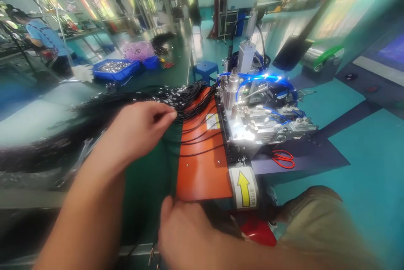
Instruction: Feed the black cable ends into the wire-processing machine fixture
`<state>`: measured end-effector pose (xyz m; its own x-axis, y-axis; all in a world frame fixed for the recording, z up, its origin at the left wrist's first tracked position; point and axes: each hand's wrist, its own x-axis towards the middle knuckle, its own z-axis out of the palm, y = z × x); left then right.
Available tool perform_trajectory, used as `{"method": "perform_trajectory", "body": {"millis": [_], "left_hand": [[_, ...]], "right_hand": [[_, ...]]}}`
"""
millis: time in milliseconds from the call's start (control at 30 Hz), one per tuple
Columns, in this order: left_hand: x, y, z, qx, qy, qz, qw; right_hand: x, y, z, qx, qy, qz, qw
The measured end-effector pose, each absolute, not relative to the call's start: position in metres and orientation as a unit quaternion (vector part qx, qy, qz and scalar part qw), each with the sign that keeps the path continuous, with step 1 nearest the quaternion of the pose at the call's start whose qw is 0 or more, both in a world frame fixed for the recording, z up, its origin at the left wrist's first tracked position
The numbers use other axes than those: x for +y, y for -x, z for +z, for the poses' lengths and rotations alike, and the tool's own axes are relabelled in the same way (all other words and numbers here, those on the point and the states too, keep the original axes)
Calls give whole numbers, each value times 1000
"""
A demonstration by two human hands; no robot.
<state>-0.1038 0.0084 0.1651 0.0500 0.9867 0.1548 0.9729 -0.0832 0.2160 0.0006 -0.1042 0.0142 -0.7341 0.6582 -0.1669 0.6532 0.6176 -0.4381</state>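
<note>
**Few strands laid out, most of the heap untouched**

A large, glossy heap of black wires (94, 123) sprawls to the left of the left hand (139, 129). By the look of it, most are unsorted, and only a few thin strands fan over the plate. To the right of that hand stands the metal machine (261, 118), all shiny blocks and blue tubing. The flat, smooth orange plate (202, 165) lies between the hands. The left hand pinches a few strands at its fingertips. The right hand (183, 232) rests curled at the plate's near edge, and I cannot tell whether it grips anything. Red scissors (283, 158) lie to its upper right.
</note>
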Motion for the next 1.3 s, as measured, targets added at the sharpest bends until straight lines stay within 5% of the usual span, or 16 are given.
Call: {"method": "perform_trajectory", "body": {"millis": [367, 700, 1000, 1300], "left_hand": [[8, 105, 160, 651, -744, 146, 35], [-3, 21, 86, 349, -870, 122, 326], [-5, -5, 32, 382, -838, 237, 309], [-10, -7, 3, 373, -843, 300, 244]], "right_hand": [[-101, -34, 39, -850, 410, 329, 11], [-49, -154, 41, -630, 507, 525, 265], [-39, -184, 8, -546, 558, 471, 411], [-45, -200, -10, -489, 545, 530, 426]]}}
